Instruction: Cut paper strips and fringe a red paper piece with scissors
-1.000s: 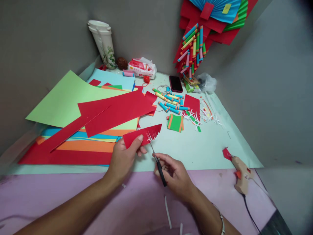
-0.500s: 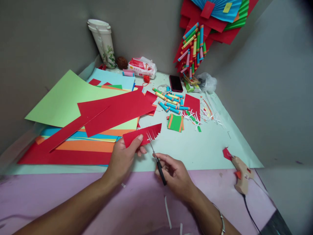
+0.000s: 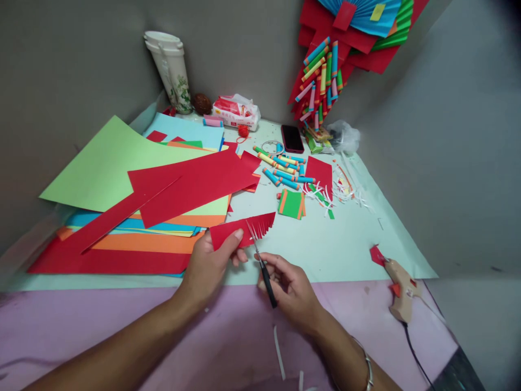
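A strip of red paper point(image 3: 223, 232) is pinched between the thumb and fingers of my left hand point(image 3: 211, 260). Its right part is cut into a fringe of narrow slits along the lower edge. My right hand point(image 3: 288, 285) grips black-handled scissors point(image 3: 266, 282), their thin blades pointing up and left into the paper beside the fringe. Part of the handle is hidden by my fingers. Left of my hands lies a larger red sheet point(image 3: 191, 184) on a stack of coloured paper, with a light green sheet point(image 3: 109, 163) beneath it.
Several small paper rolls point(image 3: 285, 169) lie at mid-table near a green-and-orange paper square point(image 3: 291, 203) and white shreds point(image 3: 321, 195). A phone point(image 3: 292, 139), tissue pack point(image 3: 236, 111) and white cup point(image 3: 171, 73) stand behind. A glue gun point(image 3: 402, 293) rests at right; a paper decoration point(image 3: 325, 76) hangs above.
My left hand has shifted slightly right with the red paper strip, so the fringe has slid past the scissor blades. My right hand stays nearly in place.
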Demonstrator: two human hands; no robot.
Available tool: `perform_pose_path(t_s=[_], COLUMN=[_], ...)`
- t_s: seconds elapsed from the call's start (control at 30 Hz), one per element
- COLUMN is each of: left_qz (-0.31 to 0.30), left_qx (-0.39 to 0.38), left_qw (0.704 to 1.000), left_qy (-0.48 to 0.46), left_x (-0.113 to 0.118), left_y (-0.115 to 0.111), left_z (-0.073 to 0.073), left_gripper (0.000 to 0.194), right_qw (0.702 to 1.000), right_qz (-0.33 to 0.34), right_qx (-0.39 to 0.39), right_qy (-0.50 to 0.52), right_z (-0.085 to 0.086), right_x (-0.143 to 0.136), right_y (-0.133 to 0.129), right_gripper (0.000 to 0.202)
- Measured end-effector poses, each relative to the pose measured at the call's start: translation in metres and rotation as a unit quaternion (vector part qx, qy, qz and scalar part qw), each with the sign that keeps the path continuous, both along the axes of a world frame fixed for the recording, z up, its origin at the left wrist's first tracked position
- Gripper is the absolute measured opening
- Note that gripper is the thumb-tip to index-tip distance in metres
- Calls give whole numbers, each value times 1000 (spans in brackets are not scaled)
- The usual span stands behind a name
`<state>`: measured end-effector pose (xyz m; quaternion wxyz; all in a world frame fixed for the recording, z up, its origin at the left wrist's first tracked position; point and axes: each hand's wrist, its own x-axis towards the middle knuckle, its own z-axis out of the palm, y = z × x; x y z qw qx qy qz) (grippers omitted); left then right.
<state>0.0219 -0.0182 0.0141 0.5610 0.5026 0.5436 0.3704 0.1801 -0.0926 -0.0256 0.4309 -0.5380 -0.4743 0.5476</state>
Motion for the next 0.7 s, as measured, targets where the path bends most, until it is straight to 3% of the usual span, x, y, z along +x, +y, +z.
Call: perform_pose_path(t_s=[0.33,0.7], left_qz=[0,-45], left_qx=[-12,-35], left_qw=[1000,998], left_qy=[-18,-21], left_x=[-1,1], left_y=[1,-4], left_z=[-7,-7], left_gripper=[41,40], right_qw=[1000,1000], right_qz=[2,-7], right_qx=[-4,3], right_qy=[4,0], right_z=[-4,1], right_x=[1,-1], right_y=[0,1], right_gripper=[40,40])
